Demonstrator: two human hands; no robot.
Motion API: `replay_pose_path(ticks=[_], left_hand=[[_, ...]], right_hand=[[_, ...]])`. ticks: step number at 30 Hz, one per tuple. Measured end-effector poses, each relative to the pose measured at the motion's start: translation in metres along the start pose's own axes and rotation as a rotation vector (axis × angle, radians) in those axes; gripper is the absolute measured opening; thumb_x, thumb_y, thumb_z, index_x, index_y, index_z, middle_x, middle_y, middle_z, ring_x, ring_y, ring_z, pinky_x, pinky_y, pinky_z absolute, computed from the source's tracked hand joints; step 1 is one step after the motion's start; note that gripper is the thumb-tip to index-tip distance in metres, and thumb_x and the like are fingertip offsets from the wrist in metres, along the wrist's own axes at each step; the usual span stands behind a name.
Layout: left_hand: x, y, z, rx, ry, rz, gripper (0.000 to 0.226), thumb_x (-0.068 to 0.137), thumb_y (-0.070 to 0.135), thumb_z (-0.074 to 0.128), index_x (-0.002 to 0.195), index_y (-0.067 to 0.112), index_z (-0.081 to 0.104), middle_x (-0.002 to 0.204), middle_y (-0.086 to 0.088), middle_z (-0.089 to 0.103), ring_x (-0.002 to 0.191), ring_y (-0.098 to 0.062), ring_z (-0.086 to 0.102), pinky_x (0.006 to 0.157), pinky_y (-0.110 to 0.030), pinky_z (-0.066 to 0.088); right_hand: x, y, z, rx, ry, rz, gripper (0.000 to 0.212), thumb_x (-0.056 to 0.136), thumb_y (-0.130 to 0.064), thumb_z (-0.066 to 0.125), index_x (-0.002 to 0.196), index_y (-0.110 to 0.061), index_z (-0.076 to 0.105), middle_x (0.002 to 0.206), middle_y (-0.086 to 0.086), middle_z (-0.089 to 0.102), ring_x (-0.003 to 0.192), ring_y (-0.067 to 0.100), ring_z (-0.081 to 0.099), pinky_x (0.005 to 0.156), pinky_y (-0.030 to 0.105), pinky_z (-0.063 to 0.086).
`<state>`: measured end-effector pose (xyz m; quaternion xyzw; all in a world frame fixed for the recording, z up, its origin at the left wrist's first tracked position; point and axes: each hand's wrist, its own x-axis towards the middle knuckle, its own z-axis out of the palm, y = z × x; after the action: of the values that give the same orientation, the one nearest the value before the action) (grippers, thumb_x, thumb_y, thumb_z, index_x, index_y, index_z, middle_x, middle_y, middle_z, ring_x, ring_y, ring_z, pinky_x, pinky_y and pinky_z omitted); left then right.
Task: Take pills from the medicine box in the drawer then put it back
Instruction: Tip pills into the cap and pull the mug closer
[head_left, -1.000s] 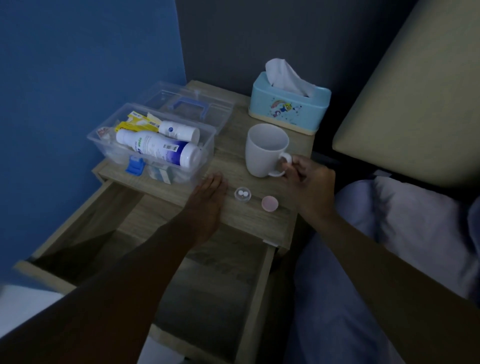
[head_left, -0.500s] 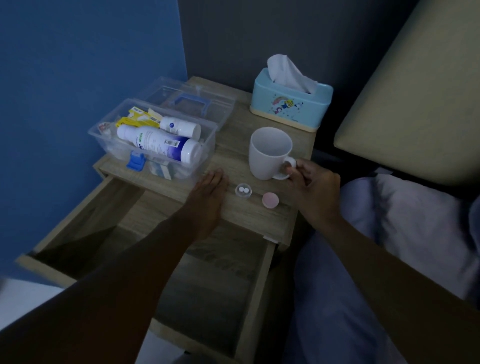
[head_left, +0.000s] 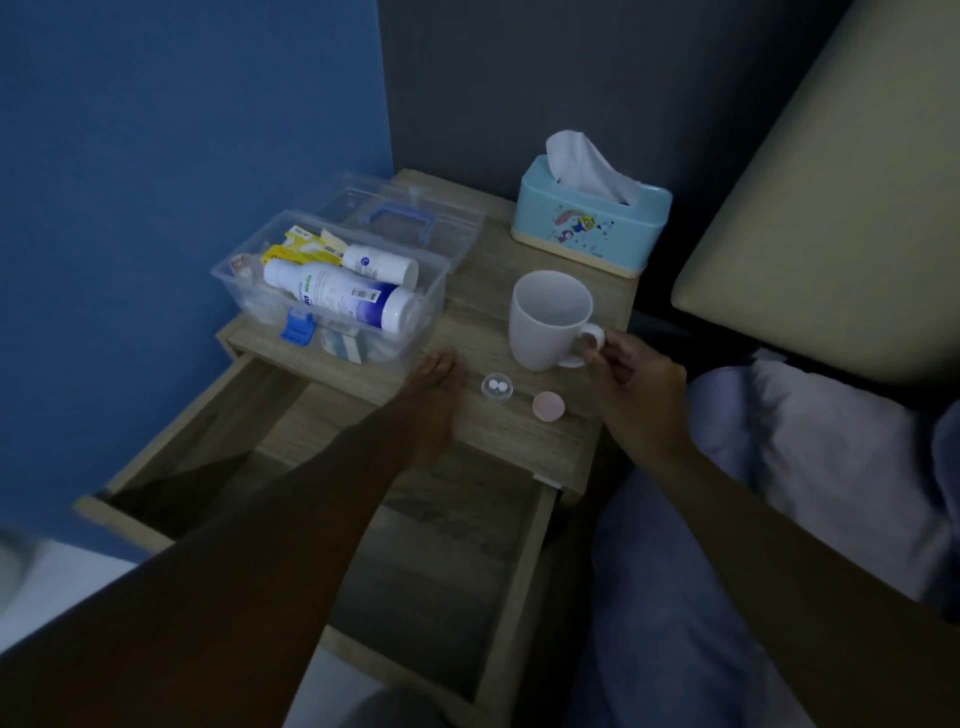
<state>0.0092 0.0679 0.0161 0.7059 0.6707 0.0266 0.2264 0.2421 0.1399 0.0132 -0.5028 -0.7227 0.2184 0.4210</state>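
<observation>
Two bare hands over wooden worktop (head_left: 524, 447): left hand (head_left: 434, 400) flat, fingers together, gripping nothing, beside clear plastic medicine box (head_left: 332, 291), lid open, far left. Right hand (head_left: 636, 389) pinching white ceramic mug (head_left: 550, 319) handle. Two white pills (head_left: 497, 385) in small clear cup between.

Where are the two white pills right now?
The two white pills sit in a small clear cup on the nightstand's front edge, between the left hand and a pink cap.

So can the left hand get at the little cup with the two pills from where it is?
Probably yes. The left hand lies flat on the nightstand just left of the pill cup, with bare wood between them. The mug and pink cap sit on the far side.
</observation>
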Motion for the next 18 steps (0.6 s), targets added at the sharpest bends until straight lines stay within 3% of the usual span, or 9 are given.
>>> replay_pose_path(ticks=[4,8,12,14,16,18], left_hand=[[-0.025,0.008,-0.011,-0.067,0.157,0.035,0.056,0.097,0.01,0.048,0.15,0.007,0.029,0.157,-0.013,0.032,0.147,-0.022,0.026,0.121,-0.034,0.019],[-0.049,0.004,-0.03,-0.058,0.462,0.106,0.041,0.092,0.01,0.051,0.132,0.015,0.056,0.13,-0.01,0.061,0.124,-0.023,0.053,0.105,-0.041,0.045],[-0.063,-0.019,-0.059,0.0,0.554,0.097,0.041,0.084,0.006,0.049,0.122,0.011,0.063,0.112,-0.014,0.066,0.105,-0.03,0.057,0.091,-0.045,0.049],[-0.065,-0.036,-0.071,0.031,0.597,0.063,0.043,0.081,0.004,0.048,0.121,0.007,0.064,0.11,-0.018,0.066,0.102,-0.035,0.056,0.09,-0.045,0.048],[-0.065,-0.052,-0.079,0.048,0.621,0.01,0.045,0.079,0.0,0.049,0.122,0.004,0.062,0.112,-0.022,0.064,0.103,-0.04,0.055,0.091,-0.047,0.046],[-0.062,-0.069,-0.083,0.045,0.629,-0.067,0.049,0.079,-0.002,0.051,0.128,0.002,0.058,0.124,-0.024,0.059,0.114,-0.042,0.051,0.101,-0.048,0.042]], right_hand=[[-0.009,-0.013,-0.005,-0.057,0.12,-0.005,0.04,0.093,-0.029,0.057,0.129,-0.013,0.063,0.123,0.004,0.069,0.114,0.015,0.063,0.096,0.017,0.042],[-0.01,-0.044,-0.003,-0.046,0.195,-0.215,0.039,0.087,-0.003,0.057,0.124,-0.011,0.062,0.123,0.007,0.065,0.116,0.019,0.059,0.1,0.02,0.042],[0.003,-0.078,0.01,0.005,0.078,-0.303,0.038,0.084,0.005,0.053,0.119,-0.007,0.064,0.118,0.009,0.067,0.111,0.018,0.061,0.098,0.027,0.047],[0.013,-0.094,0.02,0.038,-0.022,-0.28,0.037,0.086,0.005,0.052,0.118,-0.008,0.065,0.115,0.004,0.068,0.107,0.008,0.061,0.095,0.019,0.048],[0.023,-0.107,0.034,0.078,-0.122,-0.221,0.036,0.088,0.004,0.051,0.118,-0.01,0.065,0.113,-0.004,0.067,0.104,-0.009,0.058,0.092,0.006,0.045],[0.035,-0.118,0.05,0.094,-0.201,-0.157,0.036,0.089,0.003,0.05,0.119,-0.011,0.063,0.114,-0.006,0.067,0.105,-0.009,0.059,0.093,0.012,0.048]])
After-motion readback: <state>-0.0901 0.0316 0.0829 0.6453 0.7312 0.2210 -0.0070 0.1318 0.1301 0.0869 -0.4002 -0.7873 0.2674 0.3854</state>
